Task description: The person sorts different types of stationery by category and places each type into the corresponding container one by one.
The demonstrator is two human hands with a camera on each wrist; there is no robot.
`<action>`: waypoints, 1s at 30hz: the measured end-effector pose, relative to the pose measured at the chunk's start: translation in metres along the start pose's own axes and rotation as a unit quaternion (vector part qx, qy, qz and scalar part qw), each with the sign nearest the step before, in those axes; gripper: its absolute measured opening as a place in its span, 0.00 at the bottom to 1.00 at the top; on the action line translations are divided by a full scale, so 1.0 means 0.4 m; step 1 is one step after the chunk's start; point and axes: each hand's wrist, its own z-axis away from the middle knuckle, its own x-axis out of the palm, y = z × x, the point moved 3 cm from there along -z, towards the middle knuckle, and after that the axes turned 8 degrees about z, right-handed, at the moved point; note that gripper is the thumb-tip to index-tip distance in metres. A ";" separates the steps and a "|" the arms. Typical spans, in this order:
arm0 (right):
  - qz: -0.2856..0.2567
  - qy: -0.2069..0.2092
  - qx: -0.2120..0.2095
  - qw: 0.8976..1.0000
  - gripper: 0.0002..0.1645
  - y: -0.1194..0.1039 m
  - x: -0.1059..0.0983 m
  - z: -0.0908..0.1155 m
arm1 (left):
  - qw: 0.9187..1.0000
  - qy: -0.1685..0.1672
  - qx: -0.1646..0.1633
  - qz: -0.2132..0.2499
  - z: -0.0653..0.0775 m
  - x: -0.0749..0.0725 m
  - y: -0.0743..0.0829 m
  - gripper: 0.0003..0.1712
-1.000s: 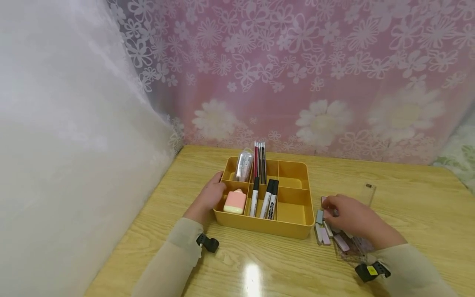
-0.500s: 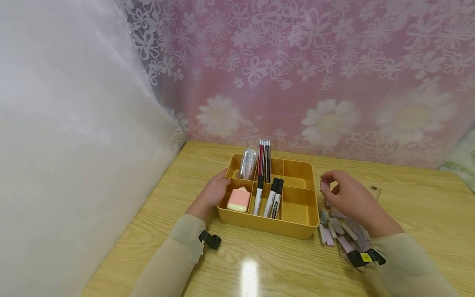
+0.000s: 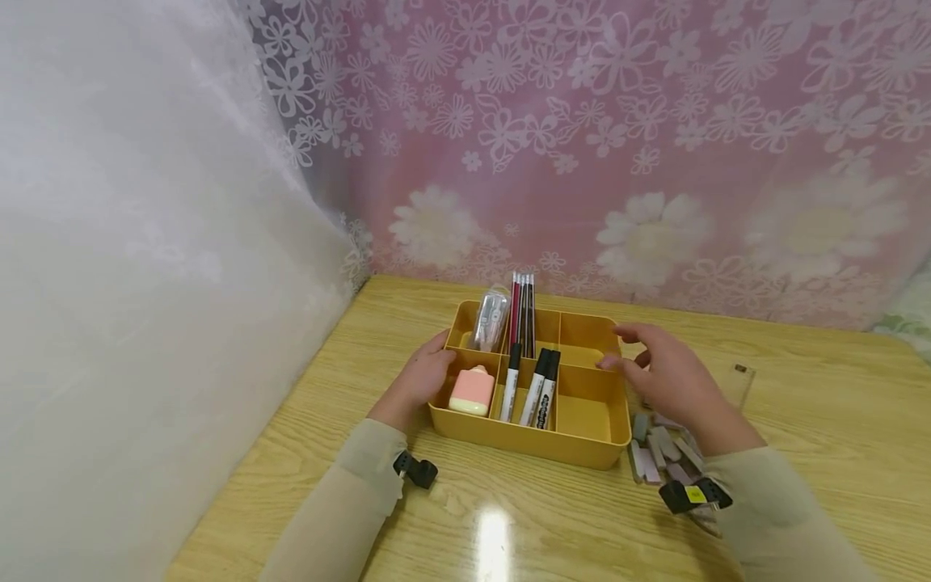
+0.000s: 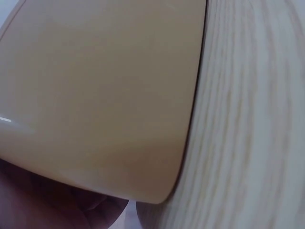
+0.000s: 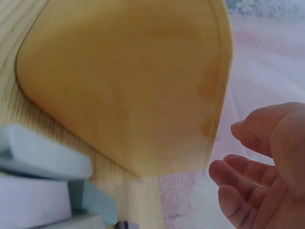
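A yellow compartment organizer (image 3: 524, 443) sits on the table. My left hand (image 3: 420, 373) grips its left wall, thumb at the rim; in the left wrist view the fingers (image 4: 97, 210) show beyond the wall. My right hand (image 3: 665, 376) hovers over the right wall, fingertips above the back right compartment. In the right wrist view its thumb (image 5: 259, 126) and fingers stand apart with nothing visible between them. Inside the organizer are several pencils (image 3: 522, 315), black-capped markers (image 3: 534, 396), a pink-and-cream bottle-shaped item (image 3: 473, 390) and a clear-packaged item (image 3: 490, 319).
Several small pastel blocks (image 3: 658, 449) lie in a pile right of the organizer, partly under the right forearm. A clear flat case (image 3: 740, 384) lies behind that hand. A white curtain (image 3: 145, 242) hangs at the left, a pink floral one (image 3: 509, 194) behind the table.
My right hand lifted a small pink block from the pile, moved left over the organizer's back right compartment and spread its fingers; the block is no longer visible. My left hand kept its grip.
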 end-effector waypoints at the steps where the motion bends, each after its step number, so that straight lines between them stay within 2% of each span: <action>1: -0.001 0.003 0.008 1.000 0.35 0.006 0.000 0.004 | 1.000 -0.001 0.001 -0.001 -0.001 0.000 0.000 0.28; 5: -0.007 0.011 0.031 0.999 0.32 0.042 0.012 0.020 | 1.000 0.001 -0.006 -0.004 -0.005 -0.001 0.000 0.29; 9: -0.009 -0.009 0.042 0.999 0.31 0.083 0.039 0.030 | 1.000 0.004 -0.015 0.001 -0.006 -0.001 -0.002 0.29; 14: -0.001 -0.036 0.051 0.998 0.28 0.122 0.071 0.037 | 1.000 0.006 -0.010 0.008 -0.003 0.002 -0.002 0.29; 20: 0.024 -0.034 0.050 0.998 0.26 0.147 0.084 0.040 | 1.000 0.008 -0.013 0.013 -0.002 0.006 0.001 0.30; 30: 0.036 -0.018 0.037 0.999 0.22 0.167 0.108 0.040 | 1.000 0.007 -0.011 0.025 -0.001 0.005 0.001 0.29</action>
